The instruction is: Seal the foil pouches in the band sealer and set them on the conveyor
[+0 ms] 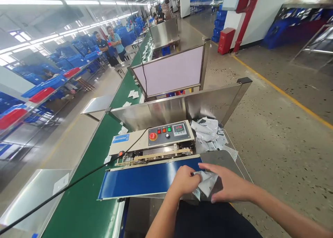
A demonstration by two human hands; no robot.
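Note:
My left hand (183,181) is closed in a pinch on the left edge of a white plastic pouch (206,183). My right hand (229,186) lies over the same pouch with its fingers curled around the pouch's right side. Both hands hold it just above the steel table (223,158), at the right end of the blue conveyor belt (140,179) of a band sealing machine (153,142). The machine's control panel (168,132) shows a red button and a lit digital display.
A pile of white pouches (209,134) lies behind the machine against a steel partition (182,108). A black cable (78,179) crosses the green conveyor (85,196) to the left. Two people (110,45) stand far off beside blue crates. Concrete floor lies to the right.

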